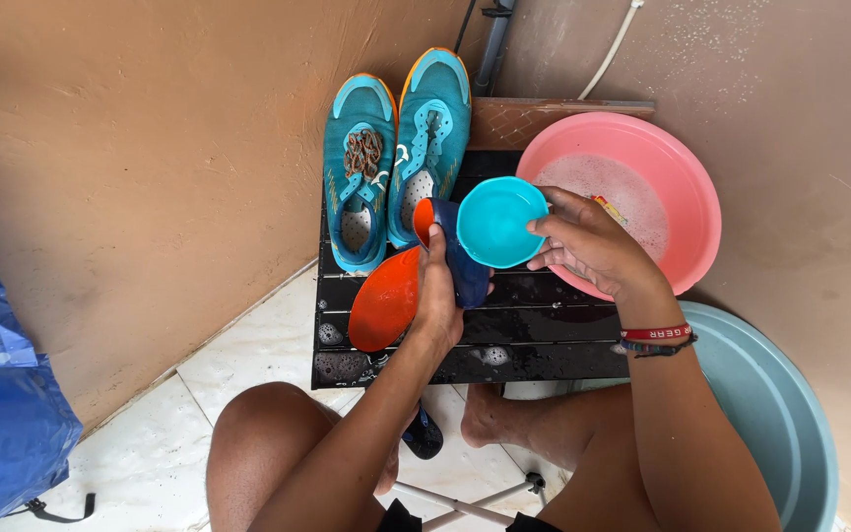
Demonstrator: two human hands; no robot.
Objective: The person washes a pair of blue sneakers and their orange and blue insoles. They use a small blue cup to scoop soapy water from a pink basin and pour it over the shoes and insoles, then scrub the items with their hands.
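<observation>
Fingers of the left hand [438, 296] clamp a thin, floppy, wet-slick insole [387, 299] at its upper end, at 9 o'clock of the light, rigid scoop [497, 223] gripped by its rim in the right hand [593, 244].

i see a small turquoise plastic bowl [497, 221], smooth and slightly glossy, and a flat orange-and-navy insole [386, 298] of foam-like stuff, wet and shiny. the round pink plastic basin [687, 187] looks smooth, with soapy water inside. the pair of teal mesh-cloth shoes [396, 148] looks matt and woven. the black slatted table [544, 325] gleams wet with suds. the white floor tiles [248, 355] are glossy; the tan wall [130, 148] looks rough and matt.
</observation>
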